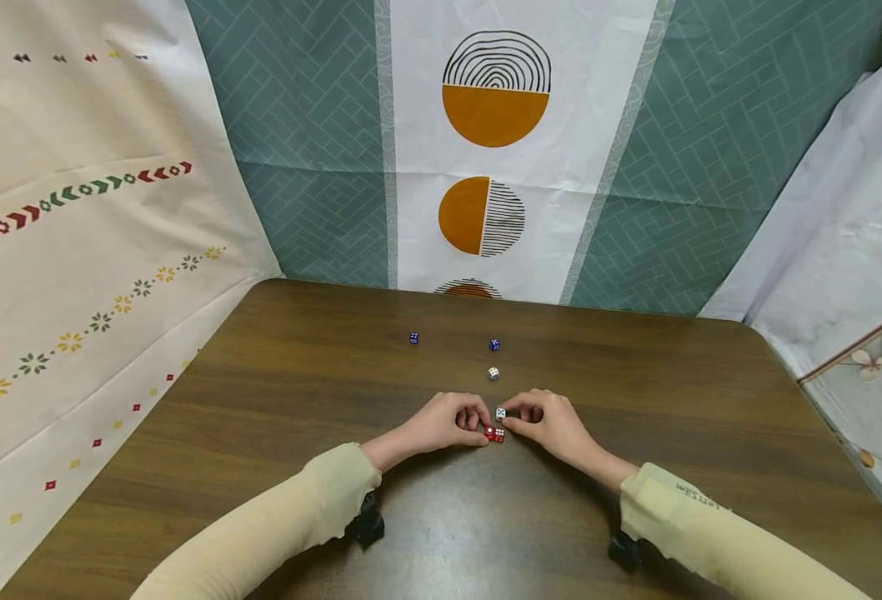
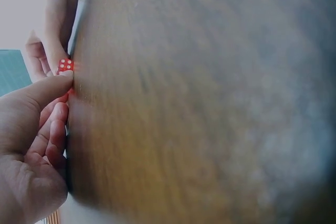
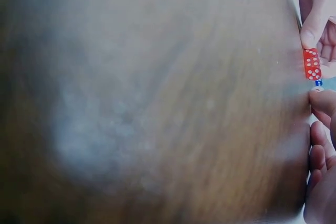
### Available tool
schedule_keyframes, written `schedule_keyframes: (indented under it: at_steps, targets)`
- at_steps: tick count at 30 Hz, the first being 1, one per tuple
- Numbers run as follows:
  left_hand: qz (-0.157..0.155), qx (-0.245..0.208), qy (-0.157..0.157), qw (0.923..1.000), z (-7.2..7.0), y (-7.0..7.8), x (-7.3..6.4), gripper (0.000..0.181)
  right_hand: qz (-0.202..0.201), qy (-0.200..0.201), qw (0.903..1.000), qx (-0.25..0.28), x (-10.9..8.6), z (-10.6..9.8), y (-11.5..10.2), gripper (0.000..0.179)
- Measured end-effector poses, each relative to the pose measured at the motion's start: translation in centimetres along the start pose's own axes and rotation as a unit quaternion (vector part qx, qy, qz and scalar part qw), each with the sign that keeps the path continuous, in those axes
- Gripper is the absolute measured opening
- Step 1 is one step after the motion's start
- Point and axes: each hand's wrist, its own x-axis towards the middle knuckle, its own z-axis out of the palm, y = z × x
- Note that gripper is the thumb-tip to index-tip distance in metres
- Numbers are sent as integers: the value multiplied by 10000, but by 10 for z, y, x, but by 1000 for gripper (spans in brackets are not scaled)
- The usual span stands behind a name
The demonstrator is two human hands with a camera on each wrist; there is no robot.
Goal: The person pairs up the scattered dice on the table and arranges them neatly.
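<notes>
Two red dice (image 1: 499, 435) sit side by side on the table, between the two hands. My left hand (image 1: 453, 422) pinches the left one between thumb and forefinger. Just behind the red pair is a white die (image 1: 500, 413), pinched by the thumb and forefinger of my right hand (image 1: 549, 423). The left wrist view shows a red die (image 2: 65, 65) past the left thumb (image 2: 55, 86), which hides part of it. Seen from the right wrist, the red dice (image 3: 312, 64) line up beside the right thumb tip, where the white die is mostly hidden.
Farther back on the brown wooden table (image 1: 321, 358) lie another white die (image 1: 493, 374), a blue die (image 1: 494, 344) behind it, and a second blue die (image 1: 414, 338) to the left. Patterned cloths (image 1: 306, 208) hang along the table's back and sides.
</notes>
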Motion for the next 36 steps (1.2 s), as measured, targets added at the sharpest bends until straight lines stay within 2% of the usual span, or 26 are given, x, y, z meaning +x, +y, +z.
schedule_keyframes:
  at_steps: [5, 8, 20, 23, 27, 33, 36]
  targets:
    - [-12, 10, -10, 10000, 0, 0, 0, 16, 21, 9, 10000, 58, 1, 0, 1, 15]
    - [-31, -28, -129, 9999, -3, 0, 1, 17, 52, -64, 9999, 106, 1, 0, 1, 13]
    - [-21, -171, -1202, 9926, -27, 1, 9, 21, 227, -282, 9991, 229, 4, -4, 0, 12]
    - [26, -164, -1323, 9911, -34, 1, 12, 19, 253, -306, 9990, 209, 5, -4, 0, 13]
    - [49, -49, -1059, 9944, -40, -2, 21, 14, 278, -330, 9988, 228, 5, -5, 0, 13]
    - [-49, 66, -106, 9999, -47, -9, 39, 12, 275, -369, 9985, 299, 5, -4, 0, 13]
    - [-73, 34, 197, 9998, -49, -12, 48, 16, 246, -362, 9987, 280, 5, -4, 0, 13]
